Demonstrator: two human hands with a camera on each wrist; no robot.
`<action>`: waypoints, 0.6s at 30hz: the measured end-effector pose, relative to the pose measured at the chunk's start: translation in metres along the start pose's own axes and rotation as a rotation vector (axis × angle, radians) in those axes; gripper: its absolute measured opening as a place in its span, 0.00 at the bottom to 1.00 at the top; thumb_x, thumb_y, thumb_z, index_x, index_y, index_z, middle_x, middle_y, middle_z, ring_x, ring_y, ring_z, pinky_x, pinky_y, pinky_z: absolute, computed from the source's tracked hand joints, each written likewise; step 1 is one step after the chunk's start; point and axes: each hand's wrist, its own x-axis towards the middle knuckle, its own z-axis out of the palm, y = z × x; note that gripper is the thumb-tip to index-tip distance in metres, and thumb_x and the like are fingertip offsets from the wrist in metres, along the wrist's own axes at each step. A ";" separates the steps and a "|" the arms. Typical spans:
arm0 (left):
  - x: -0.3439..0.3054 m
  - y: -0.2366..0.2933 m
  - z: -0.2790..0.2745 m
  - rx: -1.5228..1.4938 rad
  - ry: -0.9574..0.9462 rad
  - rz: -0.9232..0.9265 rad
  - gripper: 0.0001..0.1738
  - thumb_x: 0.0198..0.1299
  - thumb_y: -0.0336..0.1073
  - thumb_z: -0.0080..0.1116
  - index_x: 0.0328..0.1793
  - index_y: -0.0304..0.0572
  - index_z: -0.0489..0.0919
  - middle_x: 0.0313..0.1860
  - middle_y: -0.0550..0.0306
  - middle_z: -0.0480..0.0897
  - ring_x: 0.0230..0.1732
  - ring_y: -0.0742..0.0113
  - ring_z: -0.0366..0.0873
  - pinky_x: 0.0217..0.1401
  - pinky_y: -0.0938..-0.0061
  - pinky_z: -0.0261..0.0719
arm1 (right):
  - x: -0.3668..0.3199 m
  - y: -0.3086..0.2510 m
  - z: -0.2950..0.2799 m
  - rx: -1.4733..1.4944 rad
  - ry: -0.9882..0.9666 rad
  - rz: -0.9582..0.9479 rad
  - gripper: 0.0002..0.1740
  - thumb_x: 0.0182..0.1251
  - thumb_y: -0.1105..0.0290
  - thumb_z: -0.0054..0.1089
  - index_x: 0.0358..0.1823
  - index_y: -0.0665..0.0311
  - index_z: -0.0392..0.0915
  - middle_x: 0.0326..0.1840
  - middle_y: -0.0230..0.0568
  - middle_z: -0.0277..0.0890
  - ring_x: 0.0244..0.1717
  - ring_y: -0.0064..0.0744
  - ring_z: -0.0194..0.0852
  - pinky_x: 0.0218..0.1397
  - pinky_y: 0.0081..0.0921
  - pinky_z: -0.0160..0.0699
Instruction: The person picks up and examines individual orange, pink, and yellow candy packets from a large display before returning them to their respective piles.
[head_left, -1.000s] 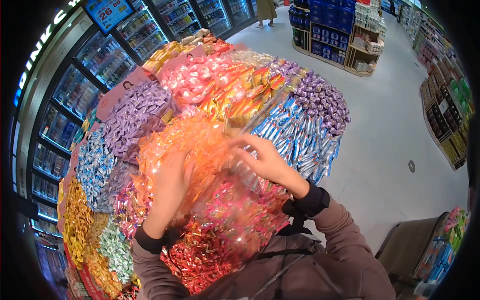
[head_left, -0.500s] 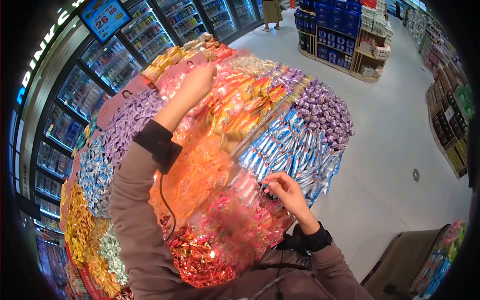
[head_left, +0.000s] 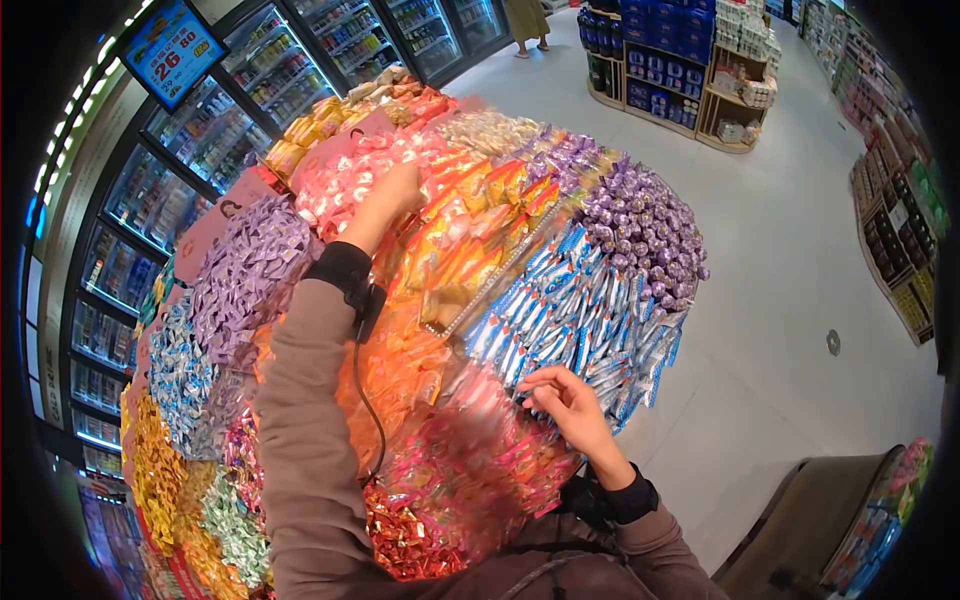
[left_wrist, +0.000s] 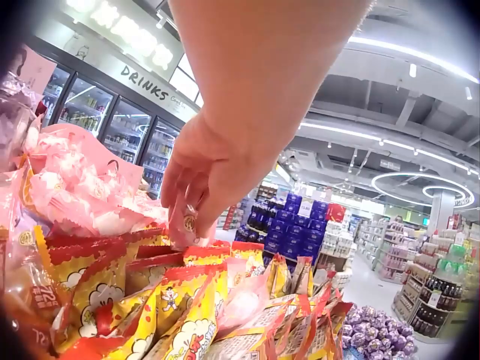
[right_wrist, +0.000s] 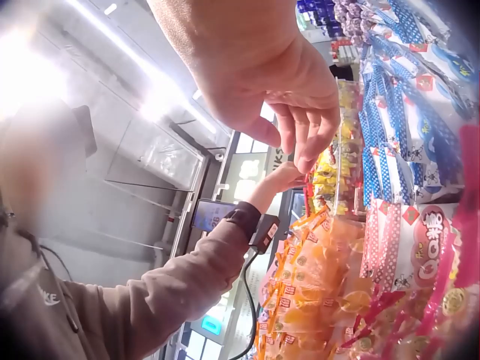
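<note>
My left hand (head_left: pixel 398 190) reaches out over the far part of the candy heap. In the left wrist view its fingers pinch a pink-wrapped candy (left_wrist: pixel 182 226), just above yellow-and-red candy packets (left_wrist: pixel 184 300). Beside them lie pale pink candies (left_wrist: pixel 86 184). My right hand (head_left: pixel 572 405), loosely bent and holding nothing, hovers over the near side by blue-and-white candy packets (head_left: pixel 545 330). Seen from the right wrist, pink-and-white packets (right_wrist: pixel 409 247) and orange candies (right_wrist: pixel 307 277) lie below that hand (right_wrist: pixel 300 105).
A clear divider (head_left: pixel 505 270) separates the yellow packets from the blue ones. Purple candies (head_left: pixel 640 220) form the right end of the heap. Lit drink fridges (head_left: pixel 150 210) line the left; a shelf of blue packs (head_left: pixel 665 60) stands ahead. A dark brown box-like stand (head_left: pixel 810 520) is at lower right.
My left hand has swung from the orange candies forward to the pink and yellow ones, then dipped slightly. My right hand has drawn back toward the near right side and stayed there.
</note>
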 end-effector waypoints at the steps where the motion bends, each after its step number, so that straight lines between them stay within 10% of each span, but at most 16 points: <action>1: -0.001 -0.003 0.003 0.009 0.063 0.024 0.12 0.32 0.32 0.61 0.26 0.33 0.77 0.23 0.43 0.78 0.26 0.54 0.77 0.29 0.64 0.72 | 0.000 0.001 0.000 0.005 -0.007 0.011 0.10 0.65 0.72 0.46 0.45 0.67 0.69 0.43 0.39 0.74 0.39 0.22 0.73 0.44 0.19 0.71; 8: -0.039 0.011 -0.049 -0.312 0.408 0.184 0.15 0.41 0.33 0.61 0.34 0.30 0.78 0.25 0.45 0.79 0.28 0.59 0.79 0.33 0.71 0.74 | -0.001 -0.002 0.004 0.005 -0.036 -0.011 0.10 0.65 0.74 0.46 0.46 0.68 0.67 0.42 0.39 0.73 0.41 0.22 0.73 0.47 0.20 0.72; 13: -0.139 0.094 -0.105 -0.874 0.130 0.317 0.11 0.54 0.31 0.59 0.41 0.30 0.76 0.34 0.56 0.80 0.36 0.74 0.78 0.39 0.81 0.77 | -0.006 -0.019 0.012 -0.004 0.014 -0.095 0.09 0.66 0.72 0.45 0.45 0.68 0.69 0.42 0.41 0.75 0.37 0.21 0.73 0.41 0.18 0.70; 18: -0.226 0.136 -0.097 -0.771 -0.006 0.590 0.14 0.53 0.31 0.59 0.46 0.35 0.77 0.37 0.57 0.76 0.33 0.72 0.75 0.35 0.80 0.71 | -0.024 -0.053 0.028 -0.073 0.005 -0.219 0.11 0.64 0.74 0.48 0.47 0.69 0.69 0.43 0.43 0.74 0.39 0.25 0.74 0.44 0.23 0.71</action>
